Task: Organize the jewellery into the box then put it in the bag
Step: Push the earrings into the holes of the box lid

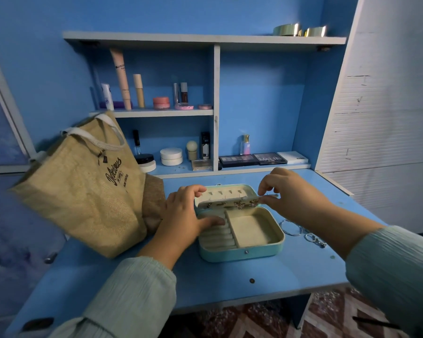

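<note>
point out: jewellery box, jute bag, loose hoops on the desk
jewellery box point(242, 253): head view, front wall by the snap button.
jute bag point(83, 191): head view, printed front panel.
loose hoops point(291, 228): head view, the larger ring right of the box.

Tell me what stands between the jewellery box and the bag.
Nothing visible on the desk: the jewellery box sits just right of the jute bag. Only the left hand lies between them, and the box is open.
</note>
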